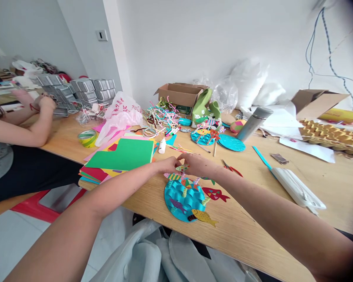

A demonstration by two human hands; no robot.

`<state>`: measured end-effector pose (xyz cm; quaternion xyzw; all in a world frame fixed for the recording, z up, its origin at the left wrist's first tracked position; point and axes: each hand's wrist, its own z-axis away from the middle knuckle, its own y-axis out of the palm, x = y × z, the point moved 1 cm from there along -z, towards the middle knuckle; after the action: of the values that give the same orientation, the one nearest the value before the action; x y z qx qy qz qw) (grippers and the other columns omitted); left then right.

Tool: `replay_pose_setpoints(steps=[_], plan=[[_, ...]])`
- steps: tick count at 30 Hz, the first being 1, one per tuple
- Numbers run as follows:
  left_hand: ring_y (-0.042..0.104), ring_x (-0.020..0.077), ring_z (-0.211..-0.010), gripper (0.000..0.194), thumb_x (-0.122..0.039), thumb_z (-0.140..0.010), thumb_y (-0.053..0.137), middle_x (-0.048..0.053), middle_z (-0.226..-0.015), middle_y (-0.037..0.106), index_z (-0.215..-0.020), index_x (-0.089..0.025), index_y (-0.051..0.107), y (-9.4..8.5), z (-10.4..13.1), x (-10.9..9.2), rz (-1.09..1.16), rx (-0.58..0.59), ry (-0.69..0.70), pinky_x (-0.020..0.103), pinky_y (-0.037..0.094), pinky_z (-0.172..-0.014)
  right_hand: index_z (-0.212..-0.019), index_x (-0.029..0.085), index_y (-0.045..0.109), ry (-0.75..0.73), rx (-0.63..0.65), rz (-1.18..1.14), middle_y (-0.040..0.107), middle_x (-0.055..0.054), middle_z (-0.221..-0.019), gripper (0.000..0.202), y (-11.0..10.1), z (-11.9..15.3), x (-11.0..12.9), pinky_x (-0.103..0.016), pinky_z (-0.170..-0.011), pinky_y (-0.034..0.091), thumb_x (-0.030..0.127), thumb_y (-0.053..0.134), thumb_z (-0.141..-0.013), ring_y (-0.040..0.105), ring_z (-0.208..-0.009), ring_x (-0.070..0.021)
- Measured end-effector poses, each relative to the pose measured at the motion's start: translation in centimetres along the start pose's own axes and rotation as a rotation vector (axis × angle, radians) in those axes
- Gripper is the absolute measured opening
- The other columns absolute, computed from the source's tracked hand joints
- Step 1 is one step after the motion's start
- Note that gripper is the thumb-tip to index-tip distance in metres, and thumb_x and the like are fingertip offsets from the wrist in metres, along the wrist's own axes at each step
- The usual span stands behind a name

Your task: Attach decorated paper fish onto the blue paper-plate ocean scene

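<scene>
My left hand (169, 165) and my right hand (200, 165) meet over a round, blue-painted egg-carton base (181, 192). The fingers of both are closed on a small pale green paper fish (182, 168) with coloured spots; my fingertips partly cover it. Around the base stand or lie several more paper fish, among them a red fish (215, 194) at the right, a gold fish (204, 216) at the near edge and a purple fish (178, 205). Short yellow fuzzy stems (184, 192) rise from the base.
Coloured paper sheets (122, 154), yellow tape (87, 138) and a white glue bottle (162, 146) lie left. Behind are pipe cleaners (161, 117) and another blue disc (231, 142). Right are scissors (231, 168), a steel flask (254, 123) and a white glue gun (298, 188). A co-worker's arm (26, 127) is at far left.
</scene>
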<state>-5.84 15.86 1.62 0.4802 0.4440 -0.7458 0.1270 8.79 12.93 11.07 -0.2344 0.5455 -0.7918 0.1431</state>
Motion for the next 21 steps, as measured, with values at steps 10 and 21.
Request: replay_pose_setpoints(steps=[10, 21], plan=[[0.055, 0.0137, -0.065, 0.015, -0.021, -0.062, 0.075, 0.000, -0.065, 0.067, -0.070, -0.009, 0.071, -0.11, -0.25, 0.33, -0.027, 0.004, 0.055, 0.021, 0.037, -0.061, -0.139, 0.016, 0.043, 0.010, -0.020, -0.047, 0.067, -0.012, -0.114, 0.069, 0.21, 0.27, 0.44, -0.033, -0.082, 0.045, 0.019, 0.065, -0.074, 0.061, -0.106, -0.0263], [0.043, 0.0088, -0.056, 0.013, -0.020, -0.063, 0.071, -0.003, -0.054, 0.054, -0.058, -0.009, 0.065, 0.39, -0.39, 1.00, -0.004, -0.021, 0.098, 0.020, 0.030, -0.052, -0.139, 0.018, 0.042, 0.010, 0.000, -0.097, 0.068, -0.010, -0.112, 0.073, 0.34, 0.28, 0.33, -0.031, -0.078, 0.046, 0.024, 0.069, -0.071, 0.063, -0.100, -0.0239]])
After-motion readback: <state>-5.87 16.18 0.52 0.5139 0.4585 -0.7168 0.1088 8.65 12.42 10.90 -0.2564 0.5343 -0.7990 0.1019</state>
